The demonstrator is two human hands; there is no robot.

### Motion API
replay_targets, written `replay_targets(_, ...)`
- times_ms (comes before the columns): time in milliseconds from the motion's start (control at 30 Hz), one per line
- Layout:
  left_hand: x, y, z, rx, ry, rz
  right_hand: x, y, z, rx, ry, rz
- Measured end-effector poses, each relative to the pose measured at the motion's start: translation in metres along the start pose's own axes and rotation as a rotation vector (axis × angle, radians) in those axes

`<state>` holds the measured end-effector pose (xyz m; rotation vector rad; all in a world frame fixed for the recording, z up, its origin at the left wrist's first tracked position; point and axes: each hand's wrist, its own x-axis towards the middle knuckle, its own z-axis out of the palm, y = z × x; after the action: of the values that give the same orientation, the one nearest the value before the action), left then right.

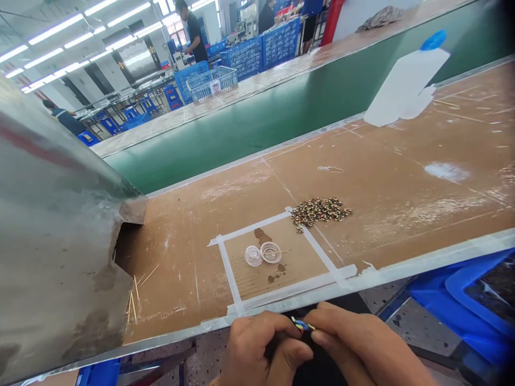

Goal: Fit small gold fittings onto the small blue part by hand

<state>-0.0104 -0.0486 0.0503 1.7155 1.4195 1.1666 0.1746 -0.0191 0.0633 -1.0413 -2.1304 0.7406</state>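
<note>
My left hand and right hand meet just below the workbench edge, fingertips pinched together on a small bundle of blue and yellow wires — both closed on it. On the bench ahead, inside a taped square, sit two clear little cups; a pile of small beads lies at its far corner.

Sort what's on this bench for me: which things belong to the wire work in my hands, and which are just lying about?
In use:
left hand
right hand
small wires pinched between both
pile of small parts
two clear dishes in the taped square

Lying about:
white bottle
thin sticks
blue crates
</note>
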Motion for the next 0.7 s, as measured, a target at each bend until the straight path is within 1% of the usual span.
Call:
replay_targets(33, -0.002, 0.0, -0.002, -0.053, -0.053, -0.061, 0.002, 0.001, -0.002, -0.014, -0.002, -0.046)
replay_targets(100, -0.003, 0.0, -0.005, -0.198, -0.148, -0.178, 0.005, 0.003, -0.005, -0.042, -0.047, -0.13)
replay_targets(167, -0.001, 0.0, -0.007, -0.307, -0.193, -0.263, 0.006, 0.007, -0.006, -0.083, -0.091, -0.165)
replay_targets(300, 0.003, 0.002, -0.007, -0.375, -0.181, -0.414, 0.003, 0.013, -0.003, -0.182, -0.074, -0.194)
replay_targets(367, 0.005, 0.006, -0.005, -0.433, -0.155, -0.497, 0.003, 0.014, -0.002, -0.202, -0.062, -0.2)
replay_targets(433, 0.005, 0.009, -0.001, -0.52, -0.105, -0.564, 0.004, 0.013, -0.002, -0.164, -0.041, -0.172)
replay_targets(500, 0.003, 0.011, 0.003, -0.588, -0.057, -0.602, 0.005, 0.01, -0.001, -0.042, -0.023, -0.112)
replay_targets(533, 0.002, 0.011, 0.004, -0.579, -0.042, -0.59, 0.006, 0.009, -0.001, 0.041, -0.02, -0.064)
replay_targets(567, 0.002, 0.01, 0.005, -0.53, -0.028, -0.54, 0.005, 0.006, -0.001, 0.121, -0.022, -0.006)
replay_targets(600, 0.001, 0.009, 0.005, -0.453, -0.016, -0.45, 0.005, 0.004, -0.001, 0.187, -0.017, 0.056)
replay_targets(700, 0.003, 0.002, 0.004, -0.222, -0.006, -0.084, 0.001, -0.002, -0.001, 0.316, 0.008, 0.251)
